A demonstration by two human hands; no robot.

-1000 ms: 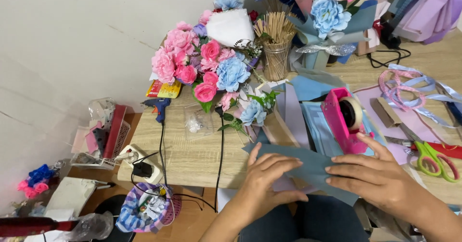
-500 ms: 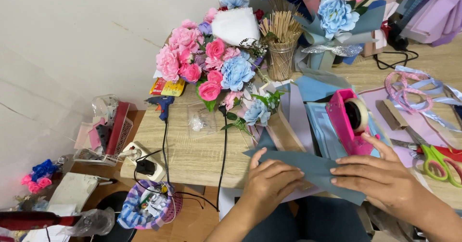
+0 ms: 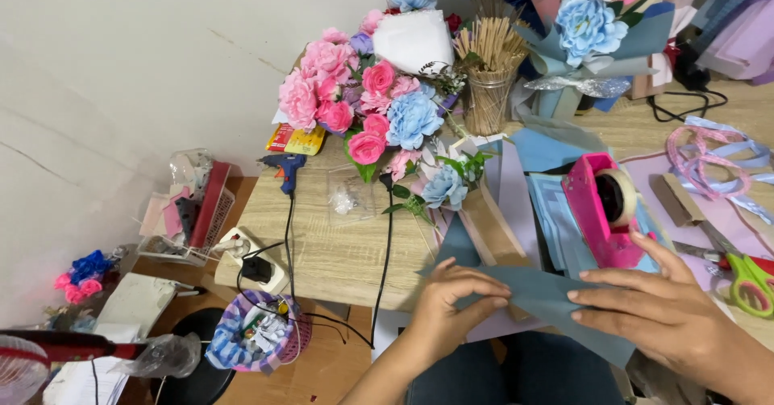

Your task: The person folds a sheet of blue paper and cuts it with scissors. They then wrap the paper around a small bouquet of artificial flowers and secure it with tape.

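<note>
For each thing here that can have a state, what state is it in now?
blue-grey paper sheet: folded, pressed flat by both hands
left hand: fingers flat on the sheet
right hand: flat on the sheet
pink tape dispenser: upright, roll loaded
glue gun: lying on the table, untouched
scissors: lying beside the right hand
stick jar: upright, full

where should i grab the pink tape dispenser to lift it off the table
Grip the pink tape dispenser across its narrow body near the top, just beside the tape roll, coming down from above. It stands upright on the blue paper sheets, so its flat sides are free, and the right hand is nearest.
</note>
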